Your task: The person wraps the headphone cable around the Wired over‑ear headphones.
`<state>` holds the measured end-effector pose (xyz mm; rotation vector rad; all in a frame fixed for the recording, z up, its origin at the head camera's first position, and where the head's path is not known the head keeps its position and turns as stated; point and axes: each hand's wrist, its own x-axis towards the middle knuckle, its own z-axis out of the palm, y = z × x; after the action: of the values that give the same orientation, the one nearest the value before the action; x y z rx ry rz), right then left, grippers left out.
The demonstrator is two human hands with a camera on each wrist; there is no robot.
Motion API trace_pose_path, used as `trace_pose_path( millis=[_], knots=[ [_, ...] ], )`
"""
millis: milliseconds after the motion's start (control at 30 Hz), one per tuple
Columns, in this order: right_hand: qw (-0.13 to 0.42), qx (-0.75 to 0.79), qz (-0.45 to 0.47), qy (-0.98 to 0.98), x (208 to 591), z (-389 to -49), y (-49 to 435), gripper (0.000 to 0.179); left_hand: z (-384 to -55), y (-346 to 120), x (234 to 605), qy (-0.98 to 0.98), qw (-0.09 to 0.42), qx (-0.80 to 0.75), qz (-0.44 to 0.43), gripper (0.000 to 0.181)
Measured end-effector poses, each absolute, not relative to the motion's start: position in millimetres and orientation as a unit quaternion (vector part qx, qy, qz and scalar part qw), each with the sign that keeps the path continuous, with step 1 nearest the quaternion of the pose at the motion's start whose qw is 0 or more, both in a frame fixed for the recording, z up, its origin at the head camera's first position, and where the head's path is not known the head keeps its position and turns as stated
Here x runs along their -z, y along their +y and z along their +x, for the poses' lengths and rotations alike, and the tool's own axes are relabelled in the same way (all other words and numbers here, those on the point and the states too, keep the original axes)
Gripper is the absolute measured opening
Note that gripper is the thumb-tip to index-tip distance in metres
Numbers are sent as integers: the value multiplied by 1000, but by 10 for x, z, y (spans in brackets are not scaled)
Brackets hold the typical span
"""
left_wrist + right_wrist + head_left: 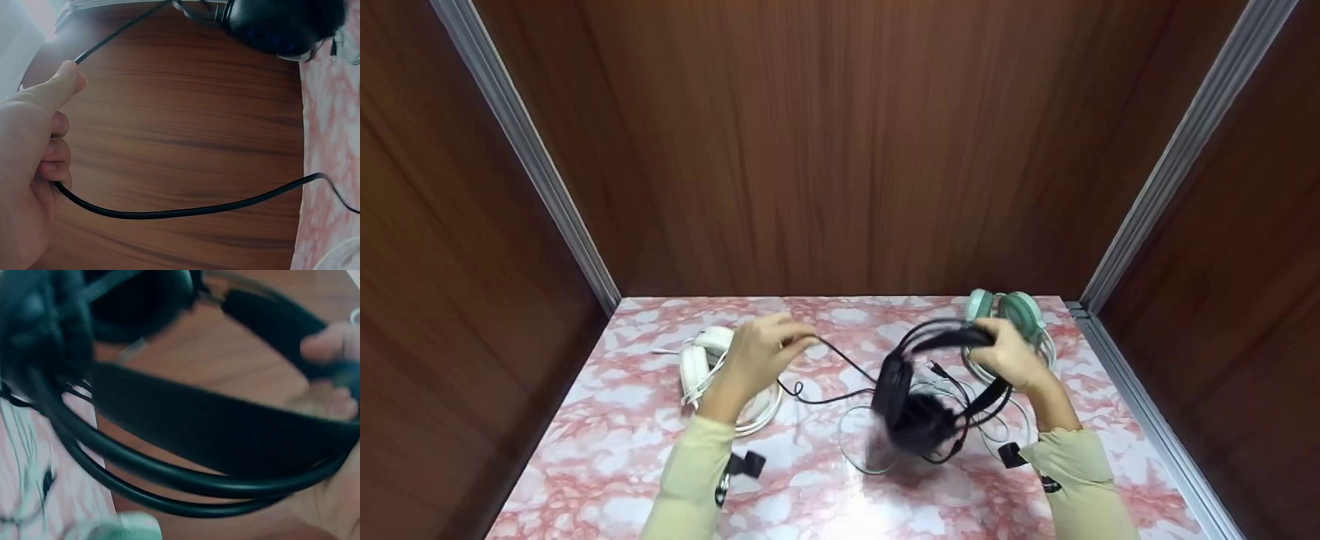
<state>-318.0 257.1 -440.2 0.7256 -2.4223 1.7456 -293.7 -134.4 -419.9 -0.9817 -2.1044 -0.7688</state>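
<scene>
Black over-ear headphones [894,382] hang tilted above the table, earcups down and to the left. My right hand [1011,354] grips them by the headband [185,422], fingers wrapped round its padded strap and thin outer tubes. Their black cable [163,214] runs to my left hand [761,351], which pinches it between thumb and finger while the other fingers curl round it. From that hand one stretch goes taut toward the earcup and another sags back in a loose curl. A black plug end [937,369] shows behind the headphones.
White headphones [694,367] with a coiled white cable lie at the left, by my left wrist. Mint-green headphones [1020,313] sit at the back right behind my right hand. Pale cable loops [849,450] spread under the black pair. Wooden panels [840,150] enclose the marbled table [615,450].
</scene>
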Motion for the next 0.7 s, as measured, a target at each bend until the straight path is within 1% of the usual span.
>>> trace_pose_path(
  millis=[100, 200, 233, 300, 333, 367, 467, 533, 567, 700],
  knots=[
    [-69, -635, 374, -672, 4394, -3124, 2476, 32, -3041, -1316, 4161, -811, 320, 321, -371, 10],
    [-180, -720, 459, -489, 4433, -3093, 2384, 49, -3123, -1262, 4236, -809, 266, 371, -370, 9],
    [-204, -741, 475, -429, 4456, -3087, 2361, 56, -3145, -1238, 4289, -807, 247, 389, -370, 9],
    [-228, -771, 497, -327, 4507, -3073, 2328, 69, -3167, -1192, 4421, -804, 200, 426, -363, 10],
    [-230, -784, 500, -285, 4537, -3067, 2318, 70, -3173, -1166, 4500, -802, 178, 444, -357, 11],
    [-231, -795, 502, -249, 4569, -3062, 2312, 66, -3171, -1142, 4581, -801, 158, 460, -349, 13],
    [-228, -828, 487, -157, 4656, -3047, 2305, 39, -3143, -1062, 4842, -801, 110, 496, -316, 21],
    [-211, -852, 467, -109, 4693, -3031, 2315, 20, -3112, -1005, 5023, -801, 97, 510, -297, 25],
    [-198, -865, 454, -86, 4704, -3019, 2326, 17, -3082, -978, 5106, -802, 91, 516, -288, 26],
    [-108, -920, 376, -32, 4677, -2952, 2411, 27, -2927, -876, 5391, -805, 91, 522, -268, 31]
  ],
)
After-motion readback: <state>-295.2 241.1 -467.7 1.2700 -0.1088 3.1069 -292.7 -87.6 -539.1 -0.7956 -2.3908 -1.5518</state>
